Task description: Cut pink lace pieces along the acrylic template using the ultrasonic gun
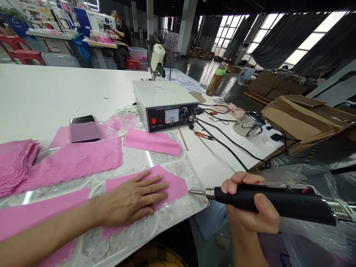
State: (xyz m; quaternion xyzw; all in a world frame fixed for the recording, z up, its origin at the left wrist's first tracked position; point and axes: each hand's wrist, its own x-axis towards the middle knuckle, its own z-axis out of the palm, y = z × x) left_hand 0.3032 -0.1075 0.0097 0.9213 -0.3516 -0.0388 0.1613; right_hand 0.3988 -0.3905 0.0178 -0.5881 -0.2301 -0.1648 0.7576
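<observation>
My left hand [130, 200] lies flat with fingers stretched out, pressing a pink fabric piece [175, 183] onto a clear-covered, marbled mat [178, 207]. In my right hand [250, 204] is a black handheld ultrasonic welder [280, 202], fingers wrapped round its body. Its metal tip points left and meets the right edge of the fabric piece, or comes very close to it. Another pink piece [151, 142] rests just beyond my left hand. A stack of pink lace fabric [16, 163] lies at the far left, with a lace-edged piece [80, 157] beside it.
A control box [169, 107] with a meter stands mid-table, its black cable running right. Orange thread snips [204, 135], a glass mug [249, 124], a bottle [216, 81] and a power strip [269, 135] sit on the right. Behind, a co-worker [122, 33] sits at a sewing machine [94, 22].
</observation>
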